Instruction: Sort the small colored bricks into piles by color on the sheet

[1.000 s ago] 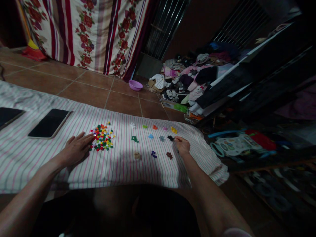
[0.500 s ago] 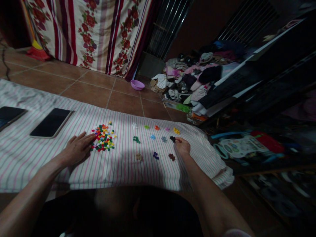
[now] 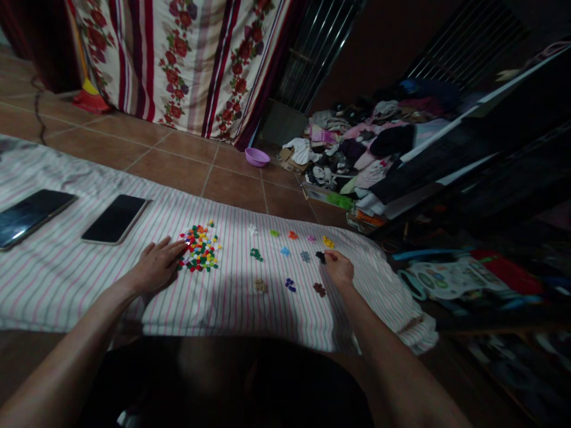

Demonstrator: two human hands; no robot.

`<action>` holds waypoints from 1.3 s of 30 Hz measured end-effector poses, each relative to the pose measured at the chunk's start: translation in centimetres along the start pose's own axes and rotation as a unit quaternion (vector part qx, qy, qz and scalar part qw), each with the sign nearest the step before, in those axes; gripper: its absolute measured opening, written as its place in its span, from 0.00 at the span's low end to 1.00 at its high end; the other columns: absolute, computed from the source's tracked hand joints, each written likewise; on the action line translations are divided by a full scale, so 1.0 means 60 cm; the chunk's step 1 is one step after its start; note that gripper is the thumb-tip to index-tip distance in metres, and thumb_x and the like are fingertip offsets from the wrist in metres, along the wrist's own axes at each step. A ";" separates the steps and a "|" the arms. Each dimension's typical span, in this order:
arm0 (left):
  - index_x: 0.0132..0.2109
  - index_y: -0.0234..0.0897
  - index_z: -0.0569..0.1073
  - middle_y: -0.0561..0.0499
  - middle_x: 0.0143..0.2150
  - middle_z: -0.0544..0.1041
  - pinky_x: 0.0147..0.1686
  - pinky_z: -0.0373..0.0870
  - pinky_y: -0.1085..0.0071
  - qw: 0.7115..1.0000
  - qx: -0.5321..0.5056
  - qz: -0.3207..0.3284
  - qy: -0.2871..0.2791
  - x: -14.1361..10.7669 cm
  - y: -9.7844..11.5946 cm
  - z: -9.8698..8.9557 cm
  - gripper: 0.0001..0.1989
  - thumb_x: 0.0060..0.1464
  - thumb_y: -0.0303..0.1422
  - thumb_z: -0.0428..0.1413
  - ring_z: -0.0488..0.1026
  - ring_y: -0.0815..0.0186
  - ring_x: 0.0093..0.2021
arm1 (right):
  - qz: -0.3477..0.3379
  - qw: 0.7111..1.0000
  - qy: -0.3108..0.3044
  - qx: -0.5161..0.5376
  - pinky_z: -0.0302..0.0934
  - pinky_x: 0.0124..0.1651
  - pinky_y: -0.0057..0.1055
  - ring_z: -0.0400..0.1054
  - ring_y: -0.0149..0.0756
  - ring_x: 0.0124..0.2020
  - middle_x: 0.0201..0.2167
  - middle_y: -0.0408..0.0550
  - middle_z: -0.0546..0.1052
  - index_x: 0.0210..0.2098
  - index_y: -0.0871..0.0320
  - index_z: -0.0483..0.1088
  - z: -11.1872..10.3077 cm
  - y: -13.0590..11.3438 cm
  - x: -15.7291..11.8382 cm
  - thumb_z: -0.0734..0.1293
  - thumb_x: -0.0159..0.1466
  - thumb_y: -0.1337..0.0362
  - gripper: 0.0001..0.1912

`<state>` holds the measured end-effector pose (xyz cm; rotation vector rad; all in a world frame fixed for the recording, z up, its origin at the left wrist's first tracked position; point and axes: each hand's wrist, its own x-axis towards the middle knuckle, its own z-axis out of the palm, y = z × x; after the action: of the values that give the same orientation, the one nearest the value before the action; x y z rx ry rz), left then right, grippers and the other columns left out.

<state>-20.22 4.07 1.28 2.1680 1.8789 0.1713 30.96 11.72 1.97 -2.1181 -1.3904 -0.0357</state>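
A mixed heap of small coloured pieces (image 3: pixel 200 252) lies on the striped cloth (image 3: pixel 227 303). My left hand (image 3: pixel 156 264) rests flat, fingers stretched, with its fingertips at the heap's left edge. Further right, small single-colour piles stand in rows, among them white (image 3: pixel 253 229), dark green (image 3: pixel 256 255), beige (image 3: pixel 260 285), dark blue (image 3: pixel 290 285), grey (image 3: pixel 305 256), yellow (image 3: pixel 328 242) and brown (image 3: pixel 319 289). My right hand (image 3: pixel 339 268) has its fingers pinched together at the black pile (image 3: pixel 320 257); whether a piece is between them is too small to tell.
Two dark phones (image 3: pixel 116 219) (image 3: pixel 35 215) lie on the cloth at the left. Beyond it on the tiled floor are a purple basin (image 3: pixel 257 157) and a heap of clothes (image 3: pixel 357 139). A floral curtain (image 3: pixel 191 65) hangs behind.
The whole view has shifted, so the cloth and piles appear further right. Both hands keep nearly the same places relative to the heap and the black pile.
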 end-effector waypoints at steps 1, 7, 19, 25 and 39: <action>0.66 0.42 0.60 0.50 0.68 0.61 0.63 0.53 0.47 1.000 -0.002 -0.001 0.002 0.000 0.002 -0.002 0.28 0.60 0.32 0.38 0.51 0.52 0.70 | -0.006 1.000 -0.002 0.004 0.63 0.42 0.37 0.72 0.44 0.36 0.33 0.51 0.80 0.34 0.56 0.78 0.001 -0.007 0.000 0.62 0.55 0.60 0.14; 0.66 0.44 0.60 0.50 0.68 0.60 0.63 0.53 0.45 1.000 -0.015 0.000 -0.003 -0.001 0.006 -0.007 0.28 0.60 0.31 0.39 0.52 0.53 0.69 | -0.064 0.997 -0.014 0.029 0.64 0.44 0.40 0.73 0.45 0.37 0.33 0.50 0.80 0.33 0.54 0.77 0.016 -0.058 -0.010 0.61 0.56 0.60 0.13; 0.64 0.40 0.63 0.48 0.69 0.60 0.64 0.52 0.47 0.999 -0.018 0.005 -0.027 -0.005 0.022 -0.028 0.28 0.58 0.29 0.41 0.51 0.50 0.69 | -0.195 0.972 -0.104 0.080 0.65 0.47 0.36 0.73 0.40 0.39 0.37 0.48 0.81 0.36 0.55 0.78 0.072 -0.222 -0.061 0.61 0.58 0.63 0.14; 0.64 0.42 0.63 0.48 0.68 0.61 0.63 0.54 0.47 1.000 -0.022 0.013 -0.012 -0.002 0.020 -0.022 0.29 0.56 0.27 0.43 0.53 0.50 0.69 | -0.262 0.948 -0.145 0.111 0.65 0.47 0.35 0.73 0.39 0.40 0.37 0.47 0.81 0.35 0.53 0.79 0.113 -0.318 -0.102 0.62 0.59 0.66 0.13; 0.63 0.40 0.64 0.47 0.68 0.62 0.63 0.55 0.47 1.000 -0.028 0.014 -0.004 -0.003 0.024 -0.019 0.27 0.57 0.27 0.44 0.52 0.48 0.69 | -0.366 0.901 -0.233 -0.004 0.59 0.49 0.29 0.68 0.37 0.44 0.41 0.49 0.77 0.47 0.53 0.77 0.177 -0.498 -0.173 0.60 0.67 0.63 0.15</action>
<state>-19.19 3.87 2.78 2.1561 1.8183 0.2178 -2.00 16.49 3.62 -1.5355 -2.4088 0.1804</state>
